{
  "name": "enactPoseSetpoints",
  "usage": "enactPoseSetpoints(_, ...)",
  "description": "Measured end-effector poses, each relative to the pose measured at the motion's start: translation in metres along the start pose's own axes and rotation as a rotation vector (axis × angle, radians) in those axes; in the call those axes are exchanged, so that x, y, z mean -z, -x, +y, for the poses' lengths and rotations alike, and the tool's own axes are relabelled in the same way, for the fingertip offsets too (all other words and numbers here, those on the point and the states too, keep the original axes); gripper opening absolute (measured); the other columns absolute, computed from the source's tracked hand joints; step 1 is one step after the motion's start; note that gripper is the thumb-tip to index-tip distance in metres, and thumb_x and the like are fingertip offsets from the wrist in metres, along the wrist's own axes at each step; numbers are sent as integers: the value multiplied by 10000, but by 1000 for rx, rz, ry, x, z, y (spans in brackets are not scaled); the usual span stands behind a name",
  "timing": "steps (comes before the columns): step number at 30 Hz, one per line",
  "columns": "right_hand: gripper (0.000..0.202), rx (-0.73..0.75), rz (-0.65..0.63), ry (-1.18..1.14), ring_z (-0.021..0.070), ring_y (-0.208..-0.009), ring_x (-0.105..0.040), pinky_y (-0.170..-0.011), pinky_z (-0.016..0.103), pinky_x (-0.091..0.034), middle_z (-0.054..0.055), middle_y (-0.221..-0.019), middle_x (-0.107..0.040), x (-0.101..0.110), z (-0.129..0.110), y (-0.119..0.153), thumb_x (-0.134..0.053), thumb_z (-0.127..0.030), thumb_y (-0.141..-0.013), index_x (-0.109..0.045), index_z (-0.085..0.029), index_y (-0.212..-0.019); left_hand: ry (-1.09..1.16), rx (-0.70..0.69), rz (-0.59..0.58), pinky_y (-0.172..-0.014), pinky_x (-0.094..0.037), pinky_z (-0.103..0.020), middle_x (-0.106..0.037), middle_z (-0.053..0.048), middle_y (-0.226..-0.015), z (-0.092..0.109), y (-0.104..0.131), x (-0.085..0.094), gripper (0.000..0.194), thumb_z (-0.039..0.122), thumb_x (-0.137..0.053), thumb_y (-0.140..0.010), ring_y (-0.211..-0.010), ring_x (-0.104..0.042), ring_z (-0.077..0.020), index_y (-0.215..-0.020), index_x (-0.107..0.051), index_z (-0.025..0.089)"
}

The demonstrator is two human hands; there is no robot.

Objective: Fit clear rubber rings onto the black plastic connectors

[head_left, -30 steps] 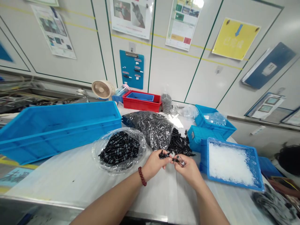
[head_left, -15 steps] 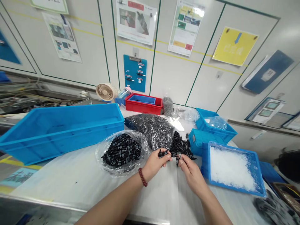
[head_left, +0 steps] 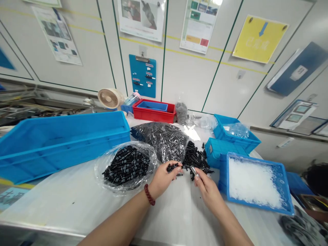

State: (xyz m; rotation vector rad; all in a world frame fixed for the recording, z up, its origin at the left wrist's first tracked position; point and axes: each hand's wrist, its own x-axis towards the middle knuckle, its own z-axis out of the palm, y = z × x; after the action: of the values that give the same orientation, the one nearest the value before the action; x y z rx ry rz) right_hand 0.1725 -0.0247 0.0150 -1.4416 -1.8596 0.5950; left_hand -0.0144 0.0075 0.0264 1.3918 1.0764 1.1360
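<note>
My left hand [head_left: 164,179], a dark red bead bracelet at its wrist, is closed around several small black plastic parts [head_left: 172,167]. Close on its right, my right hand [head_left: 208,187] pinches a short silver metal tube-like tool [head_left: 194,170], tilted up toward the left. A small gap separates the tool's tip from the left hand's fingers. Behind both hands lies a loose heap of black parts [head_left: 196,155], beside a filled clear plastic bag [head_left: 164,138]. Left of my left hand, an open clear bag [head_left: 152,155] holds black parts with pale rings.
A long blue bin [head_left: 69,131] stands at the left. On the right, a blue tray [head_left: 288,200] holds small white translucent rings, with blue boxes [head_left: 225,147] behind it. A red bin [head_left: 153,116] and a fan [head_left: 109,98] are at the back by the wall.
The silver tool has come away from the parts in my left hand and shows more of its length. My head view has shifted slightly, moving the scene left.
</note>
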Motion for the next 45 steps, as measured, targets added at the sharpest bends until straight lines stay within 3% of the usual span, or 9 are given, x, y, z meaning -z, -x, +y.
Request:
enactPoseSetpoints(6,294,-41,28,42,166,-664,-548,-618,261,-436,32,-741,-591,5,-32,19,-306,-339,-886,-532,-196,-1007,-37,-55,83,-503,-421,-226,-658,-41,-710,2,-2,3,284,373,-561,-725,-471,-469,-99,-860,-612,128)
enactPoseSetpoints(11,261,44,16,78,155,-640,-540,-583,239,-419,25,-752,-588,43,-63,37,-343,-338,-891,-527,-242,-1048,-44,-68,82,-507,-420,-225,-659,-39,-721,2,0,3,284,383,-562,-735,-476,-474,-101,-861,-613,134)
enactPoseSetpoints(15,260,57,-62,159,149,-606,-520,-558,237,-396,14,-693,-563,55,-46,20,-319,-351,-895,-546,-224,-893,-9,-86,47,-497,-423,-227,-658,-46,-725,1,1,3,301,400,-559,-739,-468,-473,-100,-866,-614,132)
enactPoseSetpoints(20,313,71,-65,148,136,-560,-490,-529,223,-358,-7,-623,-531,28,-8,0,-301,-362,-892,-563,-193,-870,-29,-115,58,-496,-427,-223,-667,-45,-720,0,-1,4,264,368,-553,-750,-475,-487,-104,-855,-623,136)
enactPoseSetpoints(24,322,67,-44,106,136,-567,-493,-544,220,-355,-6,-619,-531,16,5,1,-301,-356,-880,-570,-180,-861,-90,-117,19,-499,-425,-221,-664,-47,-728,-1,0,3,250,360,-533,-764,-529,-525,-126,-860,-626,148)
enactPoseSetpoints(29,272,81,-116,109,132,-543,-477,-536,216,-339,-12,-587,-514,20,11,4,-310,-310,-850,-533,-190,-752,-214,-157,-83,-533,-431,-226,-662,-42,-752,-1,2,-1,198,319,-537,-768,-534,-525,-120,-822,-642,160)
enactPoseSetpoints(33,227,77,-184,205,131,-545,-478,-529,214,-311,-5,-602,-524,22,14,7,-326,-273,-831,-509,-200,-718,-279,-192,-177,-512,-414,-213,-629,-19,-657,-4,2,-1,194,302,-535,-779,-474,-494,-101,-811,-648,147)
enactPoseSetpoints(38,191,53,-235,352,128,-541,-491,-509,214,-265,-2,-615,-554,23,10,10,-355,-227,-824,-509,-205,-714,-351,-244,-214,-548,-432,-214,-618,-6,-610,-10,1,2,184,283,-539,-800,-484,-519,-106,-821,-656,143)
enactPoseSetpoints(45,194,0,-313,522,142,-635,-553,-541,224,-251,17,-719,-618,17,0,15,-373,-182,-820,-565,-203,-815,-497,-378,-322,-732,-463,-239,-688,-34,-824,-16,2,3,138,204,-534,-816,-766,-616,-154,-850,-665,177)
